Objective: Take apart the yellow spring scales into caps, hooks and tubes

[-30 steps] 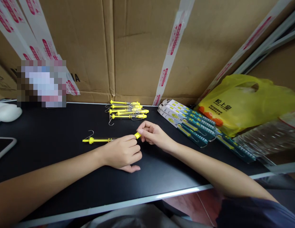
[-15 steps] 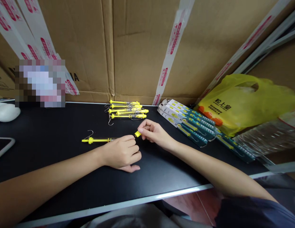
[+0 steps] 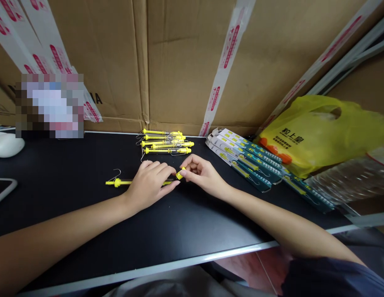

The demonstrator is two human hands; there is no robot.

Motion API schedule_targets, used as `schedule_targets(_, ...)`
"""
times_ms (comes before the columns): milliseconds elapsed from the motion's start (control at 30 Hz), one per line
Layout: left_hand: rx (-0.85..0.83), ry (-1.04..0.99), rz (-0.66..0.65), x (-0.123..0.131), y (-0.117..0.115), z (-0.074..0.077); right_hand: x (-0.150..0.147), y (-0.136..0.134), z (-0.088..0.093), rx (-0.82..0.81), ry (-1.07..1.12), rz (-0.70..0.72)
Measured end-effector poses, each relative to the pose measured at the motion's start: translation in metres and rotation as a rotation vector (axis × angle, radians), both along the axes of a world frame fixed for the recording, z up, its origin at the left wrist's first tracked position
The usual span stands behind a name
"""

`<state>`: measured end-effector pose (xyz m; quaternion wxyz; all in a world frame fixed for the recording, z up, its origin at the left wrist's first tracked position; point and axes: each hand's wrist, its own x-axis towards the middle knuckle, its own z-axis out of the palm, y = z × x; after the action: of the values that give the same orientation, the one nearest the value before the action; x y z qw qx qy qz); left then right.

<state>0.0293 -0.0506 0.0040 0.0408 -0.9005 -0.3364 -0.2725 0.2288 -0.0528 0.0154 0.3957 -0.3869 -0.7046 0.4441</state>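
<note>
Evidently, in the head view, both bare hands meet near the middle of a smooth black tabletop (image 3: 179, 231) with a pale metal edge. The left hand (image 3: 150, 183) lies palm down over a slim yellow plastic gauge (image 3: 122, 182), its fingers along the far side and its thumb along the near side. The palm hides much of the gauge, so I cannot tell how firmly it is gripped. The gauge's yellow end and bent metal wire hook (image 3: 117, 171) stick out left of the wrist.

The right hand (image 3: 202, 173) pinches a small yellow plastic cap (image 3: 179, 174) between thumb and fingertips, just beside the left fingertips; whether the cap touches the gauge cannot be told.

Beyond the hands, a loose stack of similar yellow gauges with wire hooks (image 3: 167, 142) lies near the tall brown cardboard (image 3: 186, 82) at the back. To the right are overlapping flat white-and-teal printed boxes (image 3: 244, 159), then a translucent yellow plastic bag (image 3: 322, 132) with dark lettering. At the far left sit a rounded white object (image 3: 8, 144) and a white-rimmed dark-faced device (image 3: 3, 192), both cut off by the border.
</note>
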Motion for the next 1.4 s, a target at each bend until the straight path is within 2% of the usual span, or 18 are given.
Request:
schedule_targets(700,-0.063,-0.063,0.0,0.003,-0.003,0.001,-0.002,-0.009,0.0,0.045,-0.057,0.011)
schedule_targets(967,-0.146,-0.095,0.021,0.003,-0.003,0.002,0.0,-0.011,0.003,0.091,-0.101,-0.004)
schedule_targets(1167,-0.132,-0.088,0.017,0.002,-0.003,0.002,0.002,-0.008,0.011,0.132,-0.067,-0.028)
schedule_targets(1400,-0.012,0.012,-0.012,0.002,-0.003,0.0,0.006,-0.002,0.002,0.092,-0.206,0.032)
